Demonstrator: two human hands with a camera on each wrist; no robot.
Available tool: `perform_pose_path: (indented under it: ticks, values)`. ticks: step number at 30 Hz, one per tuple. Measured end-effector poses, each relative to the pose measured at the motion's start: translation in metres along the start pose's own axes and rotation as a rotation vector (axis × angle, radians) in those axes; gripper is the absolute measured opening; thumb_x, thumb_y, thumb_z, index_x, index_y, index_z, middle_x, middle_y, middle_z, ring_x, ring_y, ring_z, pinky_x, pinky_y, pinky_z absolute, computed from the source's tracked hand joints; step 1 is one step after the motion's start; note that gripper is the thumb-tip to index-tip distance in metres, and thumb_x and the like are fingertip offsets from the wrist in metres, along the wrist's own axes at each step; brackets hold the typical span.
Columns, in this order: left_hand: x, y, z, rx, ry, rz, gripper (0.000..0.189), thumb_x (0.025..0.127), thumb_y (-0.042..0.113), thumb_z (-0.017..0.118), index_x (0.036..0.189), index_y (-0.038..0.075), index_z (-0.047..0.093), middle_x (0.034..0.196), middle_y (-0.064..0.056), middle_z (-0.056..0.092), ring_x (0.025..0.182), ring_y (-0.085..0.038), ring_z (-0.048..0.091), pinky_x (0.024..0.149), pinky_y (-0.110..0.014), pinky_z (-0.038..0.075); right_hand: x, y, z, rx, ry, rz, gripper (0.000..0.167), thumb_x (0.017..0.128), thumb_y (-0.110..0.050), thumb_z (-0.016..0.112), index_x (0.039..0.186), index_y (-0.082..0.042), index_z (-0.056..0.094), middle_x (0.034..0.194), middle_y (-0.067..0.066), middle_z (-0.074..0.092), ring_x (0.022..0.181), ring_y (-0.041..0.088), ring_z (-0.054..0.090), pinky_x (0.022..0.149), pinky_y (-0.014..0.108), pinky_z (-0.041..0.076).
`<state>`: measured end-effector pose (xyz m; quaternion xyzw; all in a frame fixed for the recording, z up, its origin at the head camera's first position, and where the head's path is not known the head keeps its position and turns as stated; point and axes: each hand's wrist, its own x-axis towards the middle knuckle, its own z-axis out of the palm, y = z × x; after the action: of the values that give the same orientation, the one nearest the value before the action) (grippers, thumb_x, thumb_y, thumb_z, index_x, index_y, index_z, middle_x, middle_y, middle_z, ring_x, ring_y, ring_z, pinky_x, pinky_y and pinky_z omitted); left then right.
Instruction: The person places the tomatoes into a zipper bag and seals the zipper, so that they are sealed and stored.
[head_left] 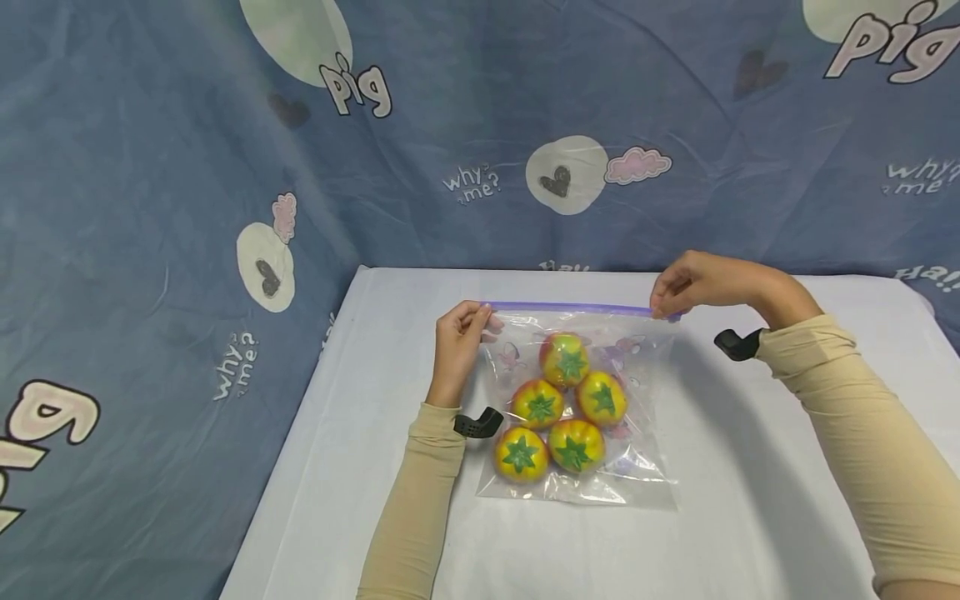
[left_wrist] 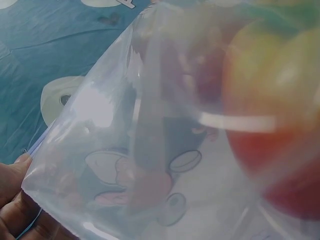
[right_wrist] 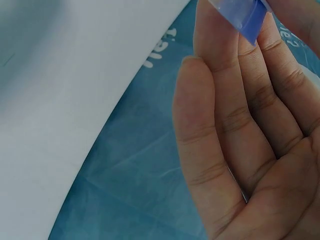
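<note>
A clear zip bag (head_left: 645, 417) with a purple zip strip (head_left: 570, 308) along its top edge is spread between my two hands. Inside are several round red-and-yellow fruits (head_left: 576, 446) with green star-shaped leaf tops. With thumb and fingers my left hand (head_left: 454, 346) pinches the bag's top left corner. My right hand (head_left: 705, 283) pinches the right end of the strip, and the right wrist view shows that purple end (right_wrist: 254, 25) between thumb and fingers. In the left wrist view a fruit (left_wrist: 280, 115) looms blurred behind the plastic. The zip looks straight; whether it is sealed cannot be told.
A white-covered table (head_left: 360, 450) lies under the bag. Blue printed cloth (head_left: 420, 100) hangs behind it and down the left side. Each wrist carries a black camera mount (head_left: 738, 344) near the sleeve cuff.
</note>
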<state>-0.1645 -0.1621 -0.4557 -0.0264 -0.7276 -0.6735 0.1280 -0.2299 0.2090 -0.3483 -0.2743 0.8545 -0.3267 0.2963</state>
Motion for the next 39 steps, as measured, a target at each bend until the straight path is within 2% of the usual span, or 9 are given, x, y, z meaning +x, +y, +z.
perform_pose_path:
  ticks: [4,8,16,20,26,31,39]
  values:
    - [0.0,0.0,0.0,-0.005,-0.004,-0.002,0.02,0.103,0.01,0.062,0.096,-0.008,0.069,0.082,-0.019,0.075,0.068,-0.007,0.069,0.064,-0.023,0.063,-0.001,0.003,-0.001,0.0,0.003,0.007,0.013,0.097,-0.011,0.07,0.105,-0.002,0.076,0.098,0.01,0.079,0.083,0.01,0.071,0.078,0.028,0.062]
    - [0.0,0.0,0.001,-0.002,-0.007,0.001,0.021,0.103,0.01,0.062,0.096,-0.008,0.069,0.084,-0.025,0.075,0.068,-0.006,0.069,0.063,-0.022,0.063,-0.004,0.004,-0.002,0.008,-0.002,0.023,0.014,0.097,-0.011,0.069,0.106,-0.002,0.076,0.098,0.01,0.078,0.084,0.011,0.071,0.079,0.029,0.062]
    - [-0.001,0.0,0.004,0.004,-0.013,0.001,0.021,0.103,0.012,0.063,0.095,-0.007,0.07,0.082,-0.018,0.076,0.068,-0.005,0.069,0.063,-0.021,0.062,-0.006,0.011,-0.002,0.021,-0.009,0.021,0.014,0.097,-0.011,0.069,0.106,-0.002,0.076,0.098,0.01,0.079,0.084,0.009,0.071,0.078,0.027,0.061]
    - [-0.001,-0.003,0.005,-0.003,-0.02,-0.004,0.022,0.103,0.012,0.063,0.096,-0.008,0.07,0.083,-0.02,0.076,0.068,-0.006,0.069,0.063,-0.021,0.062,-0.006,0.015,-0.002,0.03,-0.013,0.026,0.014,0.097,-0.01,0.069,0.106,-0.001,0.076,0.098,0.009,0.079,0.084,0.009,0.072,0.078,0.027,0.061]
    - [0.001,-0.008,0.005,-0.008,-0.037,-0.035,0.023,0.103,0.012,0.062,0.099,-0.01,0.069,0.088,-0.028,0.075,0.069,-0.004,0.069,0.064,-0.021,0.063,0.0,0.023,0.003,0.038,-0.021,0.053,0.015,0.097,-0.011,0.07,0.106,-0.001,0.075,0.098,0.008,0.079,0.086,0.012,0.072,0.08,0.029,0.062]
    - [0.002,-0.014,0.003,0.013,-0.036,-0.073,0.02,0.103,0.01,0.063,0.098,-0.009,0.069,0.086,-0.023,0.076,0.07,-0.003,0.071,0.064,-0.021,0.063,0.009,0.031,0.009,0.041,-0.027,0.067,0.016,0.097,-0.012,0.069,0.107,-0.001,0.076,0.097,0.009,0.079,0.086,0.013,0.071,0.081,0.03,0.062]
    - [0.009,-0.024,0.001,0.027,-0.031,-0.131,0.021,0.103,0.011,0.064,0.1,-0.008,0.071,0.089,-0.02,0.078,0.072,-0.001,0.072,0.063,-0.018,0.062,0.024,0.036,0.017,0.021,0.009,0.04,0.015,0.097,-0.011,0.07,0.104,0.001,0.075,0.092,0.011,0.076,0.082,0.013,0.068,0.077,0.029,0.062]
